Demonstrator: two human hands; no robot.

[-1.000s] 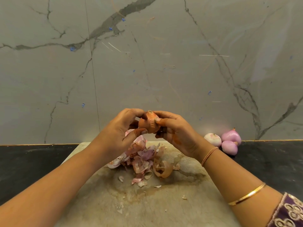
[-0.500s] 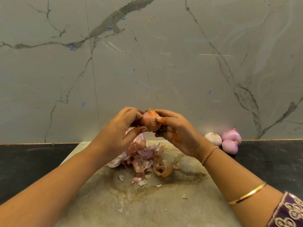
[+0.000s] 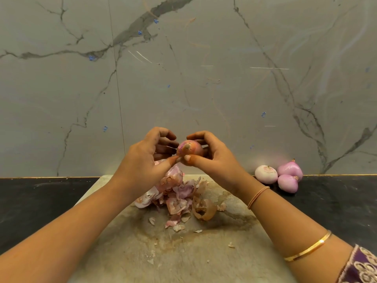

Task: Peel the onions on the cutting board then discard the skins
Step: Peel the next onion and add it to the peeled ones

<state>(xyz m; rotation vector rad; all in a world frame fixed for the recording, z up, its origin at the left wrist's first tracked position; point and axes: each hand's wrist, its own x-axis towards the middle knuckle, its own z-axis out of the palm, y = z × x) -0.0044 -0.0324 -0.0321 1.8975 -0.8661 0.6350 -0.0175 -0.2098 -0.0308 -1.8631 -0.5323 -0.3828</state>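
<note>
Fingers and thumb of my right grip (image 3: 212, 160) curl round a small round onion with papery orange-pink skin (image 3: 190, 149), held at the frame's centre above the board. My left grip (image 3: 146, 160) pinches the onion's left side between thumb and curled fingertips. Below them, loose pink-brown onion skins (image 3: 177, 193) lie heaped on the stained pale cutting board (image 3: 183, 252). Three peeled purple-white onions (image 3: 289, 170) cluster on the black counter (image 3: 40, 201) at mid right.

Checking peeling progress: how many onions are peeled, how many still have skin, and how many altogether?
Peeled onions: 3
Unpeeled onion, in the right hand: 1
Total: 4
</note>
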